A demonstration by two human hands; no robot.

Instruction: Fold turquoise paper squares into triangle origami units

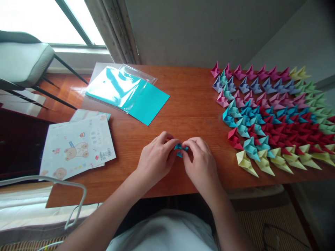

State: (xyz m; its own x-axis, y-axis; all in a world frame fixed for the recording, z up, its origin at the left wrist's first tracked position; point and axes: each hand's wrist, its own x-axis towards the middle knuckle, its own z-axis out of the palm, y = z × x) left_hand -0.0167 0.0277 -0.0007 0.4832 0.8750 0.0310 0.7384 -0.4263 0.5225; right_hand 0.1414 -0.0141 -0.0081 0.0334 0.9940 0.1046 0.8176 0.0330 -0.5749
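Between my hands, near the table's front edge, is a small folded blue paper piece (180, 153). My left hand (158, 155) pinches its left side with thumb and fingers. On the other side my right hand (200, 157) is closed on it the same way. Fingers cover much of the paper, so its full shape is hidden. To the right stand rows of folded paper cranes in several colours, among them a yellow paper crane (247, 162) and a red paper crane (235, 138).
Blue paper sheets (150, 104), partly in a clear plastic sleeve (115, 87), lie at the back left of the wooden table (185, 104). Bear-printed packets (86, 139) lie at the left edge. A chair (26, 64) stands beyond, and a white cable (83, 195) loops at lower left.
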